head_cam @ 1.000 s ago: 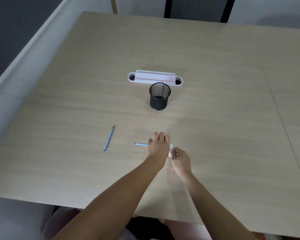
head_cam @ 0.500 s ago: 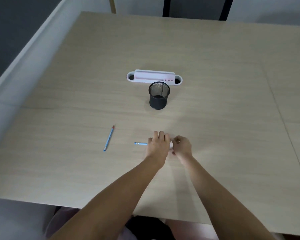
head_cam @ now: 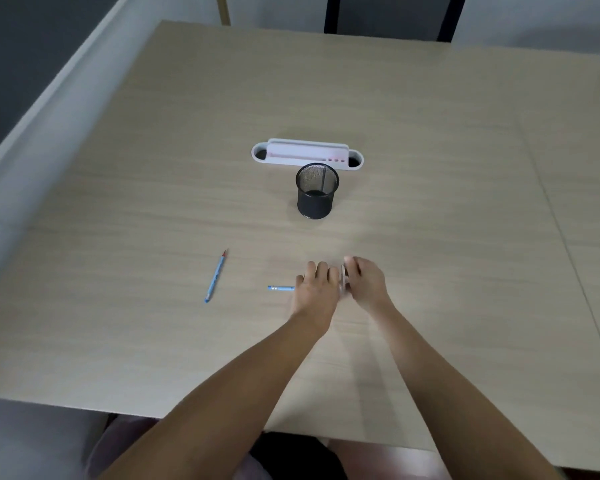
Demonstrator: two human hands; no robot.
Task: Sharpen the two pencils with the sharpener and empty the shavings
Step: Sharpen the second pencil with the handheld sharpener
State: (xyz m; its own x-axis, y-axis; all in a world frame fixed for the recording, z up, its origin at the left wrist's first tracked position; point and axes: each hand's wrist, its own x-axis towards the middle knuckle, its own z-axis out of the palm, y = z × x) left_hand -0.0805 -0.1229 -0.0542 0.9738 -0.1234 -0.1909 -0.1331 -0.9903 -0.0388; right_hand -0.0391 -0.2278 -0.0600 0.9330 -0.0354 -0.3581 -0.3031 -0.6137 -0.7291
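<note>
Pencil (head_cam: pixel 280 288) sits center frame, gripped in left hand (head_cam: pixel 315 295), tip end hidden. Right hand (head_cam: pixel 366 282) pinches small sharpener (head_cam: pixel 343 276) against it, looks like mid-sharpening pencil one. Next up probably more twisting, then second pencil (head_cam: pixel 216 276) lying further left, then dump shavings.
</note>
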